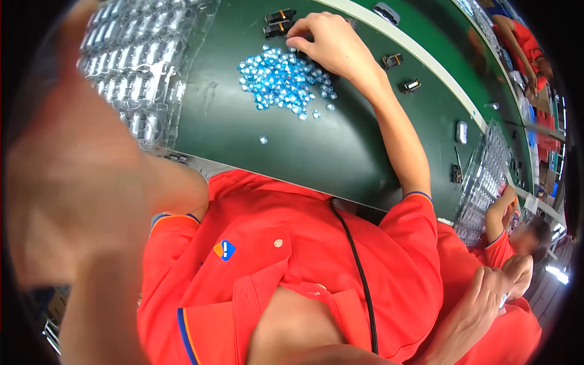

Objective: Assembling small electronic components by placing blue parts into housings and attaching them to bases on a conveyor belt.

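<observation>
My right hand (331,45) reaches across the dark green table (225,140), palm down with its fingers curled. Thumb and index finger come close together beside the right end of a small black part (278,28); whatever lies between them is hidden. A second black part (280,16) with an orange strip lies just beyond. Under and in front of this hand spreads a pile of shiny light-blue beads (283,79), with one stray bead (263,140) nearer me. My left hand (67,182) is raised very close to the camera, smeared by motion, its fingers unreadable.
Clear plastic trays (137,58) cover the table's left side; more trays (483,182) stand right. Small black parts (410,86) and a silver-white piece (462,132) lie beyond my right arm. A black cable (356,261) hangs down my shirt. A co-worker's hands (486,298) are at lower right.
</observation>
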Demonstrator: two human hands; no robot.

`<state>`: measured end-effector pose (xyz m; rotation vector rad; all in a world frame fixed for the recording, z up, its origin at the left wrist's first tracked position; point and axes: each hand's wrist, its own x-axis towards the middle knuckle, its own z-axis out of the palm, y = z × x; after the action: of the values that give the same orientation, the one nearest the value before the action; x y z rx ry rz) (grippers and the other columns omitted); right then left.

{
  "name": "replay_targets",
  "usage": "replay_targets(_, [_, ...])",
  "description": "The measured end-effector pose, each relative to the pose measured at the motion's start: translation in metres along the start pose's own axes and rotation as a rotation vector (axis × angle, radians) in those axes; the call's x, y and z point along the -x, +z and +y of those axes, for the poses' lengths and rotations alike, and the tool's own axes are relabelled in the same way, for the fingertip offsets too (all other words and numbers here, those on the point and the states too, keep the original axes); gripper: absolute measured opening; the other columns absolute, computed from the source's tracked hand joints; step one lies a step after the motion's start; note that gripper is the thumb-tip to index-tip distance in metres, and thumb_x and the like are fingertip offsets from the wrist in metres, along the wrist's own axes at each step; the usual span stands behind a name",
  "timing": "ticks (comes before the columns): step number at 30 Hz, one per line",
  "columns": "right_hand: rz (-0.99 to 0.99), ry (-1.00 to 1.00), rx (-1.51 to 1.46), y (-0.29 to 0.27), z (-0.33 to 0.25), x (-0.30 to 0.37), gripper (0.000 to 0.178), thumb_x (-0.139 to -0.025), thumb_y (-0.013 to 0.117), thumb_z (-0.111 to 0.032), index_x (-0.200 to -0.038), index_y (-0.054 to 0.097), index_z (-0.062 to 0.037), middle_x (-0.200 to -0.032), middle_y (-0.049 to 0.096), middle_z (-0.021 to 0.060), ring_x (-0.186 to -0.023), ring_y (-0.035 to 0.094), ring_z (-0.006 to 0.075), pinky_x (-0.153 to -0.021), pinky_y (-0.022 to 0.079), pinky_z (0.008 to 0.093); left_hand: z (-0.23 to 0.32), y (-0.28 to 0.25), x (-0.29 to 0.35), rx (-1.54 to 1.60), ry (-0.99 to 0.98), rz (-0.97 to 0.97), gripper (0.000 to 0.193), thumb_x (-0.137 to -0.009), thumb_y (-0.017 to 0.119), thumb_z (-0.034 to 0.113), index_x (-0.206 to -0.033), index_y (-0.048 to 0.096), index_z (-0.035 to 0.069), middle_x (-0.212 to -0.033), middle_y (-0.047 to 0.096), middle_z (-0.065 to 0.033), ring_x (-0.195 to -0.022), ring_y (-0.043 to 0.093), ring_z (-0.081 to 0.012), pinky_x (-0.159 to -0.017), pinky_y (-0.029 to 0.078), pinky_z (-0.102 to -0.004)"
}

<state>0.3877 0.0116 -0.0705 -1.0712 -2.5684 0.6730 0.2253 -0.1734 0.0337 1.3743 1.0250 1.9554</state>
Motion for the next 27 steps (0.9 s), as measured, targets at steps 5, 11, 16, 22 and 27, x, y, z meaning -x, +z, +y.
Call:
replay_targets(5, [0.048, -0.162, 0.216, 0.008, -0.005, 0.002, 0.015, -0.08, 0.069, -0.015, -0.088, 0.073, -0.0025, -0.087, 0.069, 0.0146, -0.089, 0.066, 0.0324, -0.084, 0.052, 0.0413, 0.018, -0.003, -0.003, -0.058, 0.16, -0.045, 0.067, -0.089, 0.061, 0.047, -0.135, 0.05, 0.0, -0.116, 0.055, -0.0205, -0.096, 0.056, -0.0314, -0.085, 0.045, -0.0398])
replay_targets(11, [0.083, -0.161, 0.414, 0.026, -0.023, 0.012, 0.011, -0.075, 0.067, -0.006, -0.085, 0.071, -0.0023, -0.083, 0.067, 0.0151, -0.086, 0.063, 0.0339, -0.079, 0.051, 0.0444, 0.029, -0.003, -0.018, -0.091, 0.366, -0.102, 0.067, -0.089, 0.062, 0.047, -0.135, 0.049, 0.0, -0.116, 0.055, -0.02, -0.096, 0.056, -0.031, -0.086, 0.045, -0.0409])
replay_targets(16, [0.056, -0.203, 0.331, 0.017, -0.021, 0.001, 0.011, -0.078, 0.067, -0.007, -0.086, 0.071, -0.0022, -0.082, 0.068, 0.0156, -0.082, 0.066, 0.0323, -0.076, 0.053, 0.0412, 0.014, -0.008, -0.048, -0.168, 0.422, -0.159, 0.068, -0.089, 0.062, 0.047, -0.135, 0.049, 0.0, -0.116, 0.055, -0.0195, -0.096, 0.056, -0.0307, -0.086, 0.045, -0.0417])
replay_targets(22, [0.081, 0.06, -0.214, -0.023, -0.015, -0.001, 0.008, -0.083, 0.069, -0.009, -0.086, 0.069, -0.0021, -0.076, 0.068, 0.0121, -0.071, 0.067, 0.02, -0.069, 0.053, 0.0321, -0.002, -0.007, -0.068, -0.211, 0.48, -0.238, 0.068, -0.089, 0.063, 0.046, -0.136, 0.048, -0.001, -0.116, 0.055, -0.019, -0.097, 0.057, -0.0303, -0.087, 0.046, -0.0428])
replay_targets(27, [0.093, 0.081, -0.301, -0.027, -0.011, -0.013, 0.008, -0.083, 0.069, -0.009, -0.086, 0.067, -0.0013, -0.074, 0.066, 0.0061, -0.071, 0.063, 0.0118, -0.069, 0.052, 0.0279, -0.015, -0.012, -0.106, -0.349, 0.687, -0.281, 0.069, -0.088, 0.063, 0.046, -0.136, 0.048, -0.001, -0.116, 0.055, -0.0186, -0.097, 0.057, -0.03, -0.087, 0.046, -0.0436])
